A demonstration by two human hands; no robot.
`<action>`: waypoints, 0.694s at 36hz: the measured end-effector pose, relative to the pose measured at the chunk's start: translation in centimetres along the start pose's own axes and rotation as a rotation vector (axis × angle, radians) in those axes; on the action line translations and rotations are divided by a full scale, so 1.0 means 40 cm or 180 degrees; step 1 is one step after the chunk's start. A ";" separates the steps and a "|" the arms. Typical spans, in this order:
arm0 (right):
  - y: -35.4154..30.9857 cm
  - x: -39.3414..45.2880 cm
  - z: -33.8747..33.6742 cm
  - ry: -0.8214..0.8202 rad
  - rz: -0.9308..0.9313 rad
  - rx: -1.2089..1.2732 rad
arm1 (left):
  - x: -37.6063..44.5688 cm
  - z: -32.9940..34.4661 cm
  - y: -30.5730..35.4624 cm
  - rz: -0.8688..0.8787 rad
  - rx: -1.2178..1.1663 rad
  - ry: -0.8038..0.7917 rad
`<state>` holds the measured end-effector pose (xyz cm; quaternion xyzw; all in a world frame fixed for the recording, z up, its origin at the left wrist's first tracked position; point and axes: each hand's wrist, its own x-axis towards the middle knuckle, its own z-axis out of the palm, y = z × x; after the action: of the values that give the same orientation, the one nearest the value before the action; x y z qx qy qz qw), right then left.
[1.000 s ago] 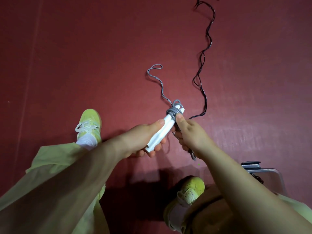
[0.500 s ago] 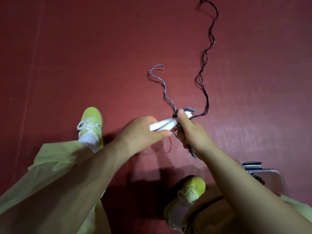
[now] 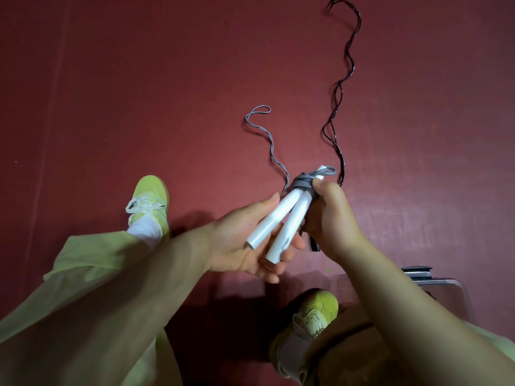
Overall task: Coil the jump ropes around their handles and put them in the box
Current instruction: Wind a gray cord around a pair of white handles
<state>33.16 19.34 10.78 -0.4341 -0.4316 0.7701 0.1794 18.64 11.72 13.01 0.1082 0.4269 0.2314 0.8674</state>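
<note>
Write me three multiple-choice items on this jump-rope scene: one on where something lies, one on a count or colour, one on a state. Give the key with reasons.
1. Where does the black rope lie?
A. On the red floor, right of the loose grey rope
B. Inside the box
C. Across the left shoe

2. How many white handles are held together?
A. One
B. Two
C. Four

3. In what state is the grey rope?
A. Fully coiled
B. Partly coiled round the handle tops, with a tail loose on the floor
C. Not wound at all

Key: 1 A, it snakes over the floor to the right of the grey tail. 2 B, two white tubes lie side by side in the left hand. 3 B, grey turns sit at the handle tops beside the right hand, while a wavy length trails away.
</note>
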 end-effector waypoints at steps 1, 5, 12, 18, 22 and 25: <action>0.000 0.001 -0.001 -0.0033 0.0029 -0.0052 | 0.001 0.001 0.001 0.0002 0.0021 0.0080; 0.000 0.006 -0.004 0.0039 0.0300 -0.0422 | 0.007 0.000 0.005 0.0075 0.0469 0.0791; -0.012 -0.001 0.006 0.0153 0.0535 -0.0792 | 0.030 -0.005 -0.009 0.0302 0.1608 0.1767; -0.017 -0.011 0.011 0.0147 0.0596 -0.1055 | 0.041 -0.022 -0.008 0.0453 0.1910 0.2097; -0.006 -0.009 0.008 0.0172 0.0672 -0.1017 | 0.037 -0.031 -0.008 0.0454 0.2888 0.2542; -0.003 -0.004 0.006 0.0106 0.0890 -0.0766 | 0.027 -0.031 -0.003 0.0506 0.3332 0.2800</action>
<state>33.06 19.17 11.01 -0.5209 -0.4531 0.7230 0.0245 18.27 12.12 11.47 0.4399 0.7857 0.0800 0.4274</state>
